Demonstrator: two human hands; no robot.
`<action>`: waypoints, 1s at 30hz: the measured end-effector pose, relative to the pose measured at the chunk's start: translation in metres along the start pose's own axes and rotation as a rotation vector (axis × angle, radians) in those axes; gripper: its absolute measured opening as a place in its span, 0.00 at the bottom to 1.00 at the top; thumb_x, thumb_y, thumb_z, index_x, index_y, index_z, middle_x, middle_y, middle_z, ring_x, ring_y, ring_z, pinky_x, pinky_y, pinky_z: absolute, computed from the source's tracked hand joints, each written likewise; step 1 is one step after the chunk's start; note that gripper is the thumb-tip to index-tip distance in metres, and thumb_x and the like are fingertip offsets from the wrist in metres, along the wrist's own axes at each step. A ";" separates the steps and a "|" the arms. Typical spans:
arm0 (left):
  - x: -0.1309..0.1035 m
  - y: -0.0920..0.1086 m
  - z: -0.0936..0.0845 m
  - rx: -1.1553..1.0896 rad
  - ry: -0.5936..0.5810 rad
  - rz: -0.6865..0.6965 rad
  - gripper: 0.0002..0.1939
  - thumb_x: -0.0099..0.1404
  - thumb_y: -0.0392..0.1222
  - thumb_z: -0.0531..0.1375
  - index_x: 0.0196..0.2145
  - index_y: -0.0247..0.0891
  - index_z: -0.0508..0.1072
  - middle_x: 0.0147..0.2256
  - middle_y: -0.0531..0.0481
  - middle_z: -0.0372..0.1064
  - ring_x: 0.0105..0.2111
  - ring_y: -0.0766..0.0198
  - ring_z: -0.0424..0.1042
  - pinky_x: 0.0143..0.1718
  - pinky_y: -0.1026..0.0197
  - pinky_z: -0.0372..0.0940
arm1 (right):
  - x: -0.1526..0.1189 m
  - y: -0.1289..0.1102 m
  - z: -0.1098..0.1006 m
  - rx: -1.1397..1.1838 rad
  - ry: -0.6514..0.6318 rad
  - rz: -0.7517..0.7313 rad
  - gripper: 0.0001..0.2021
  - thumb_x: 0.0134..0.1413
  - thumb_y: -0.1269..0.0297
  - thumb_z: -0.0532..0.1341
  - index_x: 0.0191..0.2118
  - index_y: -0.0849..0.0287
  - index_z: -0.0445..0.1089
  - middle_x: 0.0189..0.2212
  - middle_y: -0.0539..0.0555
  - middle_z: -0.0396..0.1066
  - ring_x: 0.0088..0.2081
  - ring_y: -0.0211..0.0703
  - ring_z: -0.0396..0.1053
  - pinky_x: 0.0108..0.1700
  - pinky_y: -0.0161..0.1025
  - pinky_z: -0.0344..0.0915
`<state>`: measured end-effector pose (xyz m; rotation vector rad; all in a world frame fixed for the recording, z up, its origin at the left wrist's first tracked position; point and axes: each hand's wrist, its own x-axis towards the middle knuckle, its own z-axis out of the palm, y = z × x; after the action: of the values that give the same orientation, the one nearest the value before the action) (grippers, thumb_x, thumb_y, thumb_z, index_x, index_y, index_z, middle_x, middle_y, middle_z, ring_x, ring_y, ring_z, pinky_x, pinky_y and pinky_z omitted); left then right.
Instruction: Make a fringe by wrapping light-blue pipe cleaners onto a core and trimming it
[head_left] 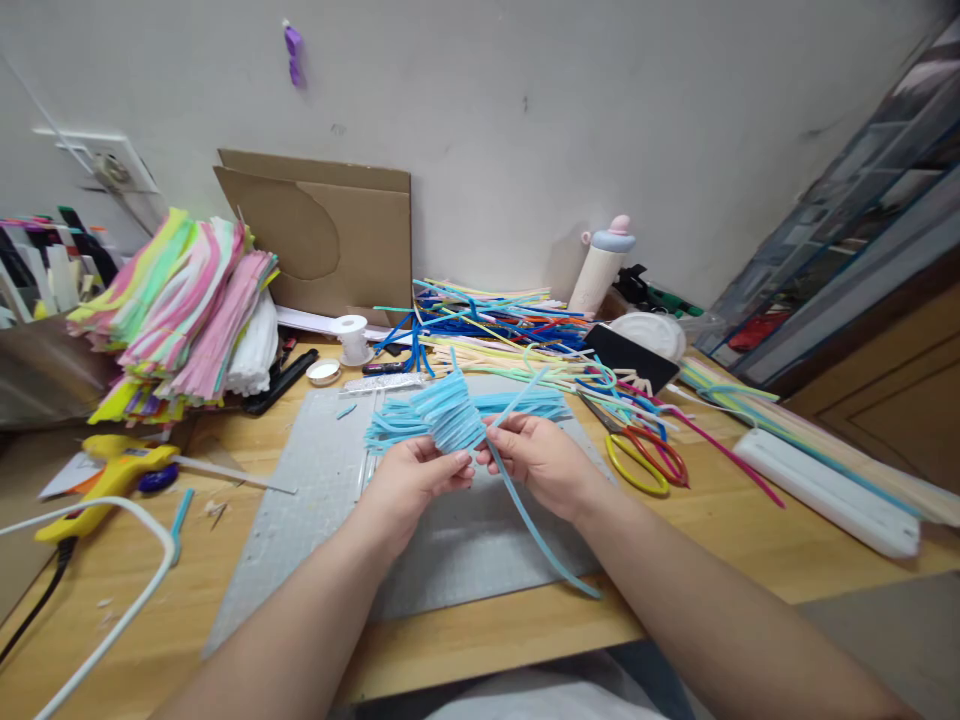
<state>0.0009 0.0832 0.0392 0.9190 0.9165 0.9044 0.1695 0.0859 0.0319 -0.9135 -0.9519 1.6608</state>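
My left hand [424,478] pinches the lower edge of a light blue piece of pipe cleaners laid side by side in rows [448,413]. At that piece's right corner, my right hand [536,455] is closed on a loose light blue pipe cleaner [525,510]. One end of this strand points up and to the right; the other curves down toward the table's front edge. Behind my hands, a bundle of light blue pipe cleaners [390,422] lies on the grey cutting mat [300,500]. The fingertips partly hide where the strand meets the rowed piece.
Scissors [637,465] with yellow and red handles lie to the right, near a white power strip [825,490]. A yellow glue gun [112,475] and its cord are at left. Coloured pipe cleaners [495,320], a white spool [352,340] and a bottle [598,270] stand toward the wall.
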 end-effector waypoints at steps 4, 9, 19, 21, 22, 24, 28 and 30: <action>0.000 0.002 0.001 0.098 -0.043 0.045 0.14 0.48 0.42 0.68 0.32 0.32 0.77 0.29 0.47 0.75 0.26 0.67 0.70 0.31 0.64 0.66 | 0.000 0.001 0.001 -0.045 -0.027 -0.017 0.13 0.43 0.61 0.69 0.33 0.62 0.69 0.23 0.49 0.71 0.26 0.35 0.70 0.28 0.32 0.64; 0.002 0.000 0.002 0.231 -0.007 0.114 0.11 0.48 0.43 0.68 0.27 0.33 0.74 0.24 0.52 0.71 0.25 0.68 0.68 0.29 0.65 0.64 | 0.000 0.002 0.003 -0.016 0.071 -0.082 0.14 0.42 0.61 0.69 0.32 0.60 0.65 0.20 0.48 0.70 0.23 0.36 0.69 0.25 0.33 0.64; 0.002 -0.001 0.006 0.144 0.211 0.131 0.14 0.42 0.44 0.70 0.24 0.34 0.73 0.20 0.54 0.69 0.20 0.67 0.68 0.27 0.63 0.64 | -0.001 0.003 0.008 0.106 0.126 -0.104 0.14 0.41 0.62 0.69 0.31 0.60 0.65 0.21 0.48 0.72 0.24 0.36 0.71 0.28 0.33 0.67; 0.003 -0.001 0.005 0.117 0.214 0.143 0.13 0.42 0.44 0.70 0.23 0.34 0.74 0.20 0.54 0.70 0.20 0.67 0.68 0.27 0.64 0.64 | -0.002 0.004 0.009 0.123 0.114 -0.079 0.13 0.41 0.62 0.69 0.31 0.59 0.66 0.22 0.49 0.73 0.24 0.36 0.71 0.28 0.33 0.66; 0.003 -0.001 0.005 0.112 0.212 0.151 0.13 0.42 0.44 0.70 0.23 0.35 0.74 0.20 0.54 0.71 0.21 0.67 0.68 0.27 0.64 0.65 | -0.002 0.005 0.009 0.131 0.111 -0.068 0.13 0.41 0.62 0.69 0.31 0.59 0.66 0.22 0.49 0.73 0.24 0.36 0.71 0.28 0.33 0.66; 0.004 -0.001 0.003 0.121 0.203 0.156 0.12 0.43 0.45 0.70 0.23 0.35 0.76 0.21 0.53 0.72 0.21 0.67 0.69 0.27 0.64 0.65 | -0.002 0.006 0.009 0.145 0.110 -0.053 0.13 0.41 0.62 0.69 0.31 0.59 0.66 0.22 0.49 0.73 0.24 0.36 0.71 0.28 0.32 0.66; 0.004 -0.002 0.001 0.145 0.196 0.133 0.11 0.45 0.45 0.69 0.23 0.35 0.76 0.22 0.51 0.73 0.21 0.66 0.70 0.26 0.63 0.66 | -0.002 0.008 0.009 0.158 0.108 -0.054 0.12 0.42 0.62 0.69 0.31 0.59 0.66 0.23 0.49 0.73 0.24 0.35 0.70 0.28 0.32 0.66; 0.004 -0.002 0.001 0.143 0.195 0.122 0.11 0.45 0.44 0.69 0.23 0.34 0.76 0.22 0.50 0.73 0.21 0.66 0.70 0.26 0.64 0.66 | -0.002 0.007 0.009 0.157 0.112 -0.061 0.13 0.42 0.62 0.69 0.31 0.59 0.66 0.22 0.49 0.73 0.24 0.35 0.70 0.28 0.32 0.65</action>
<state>0.0034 0.0860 0.0367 1.0303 1.1123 1.0571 0.1593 0.0809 0.0290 -0.8540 -0.7554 1.5910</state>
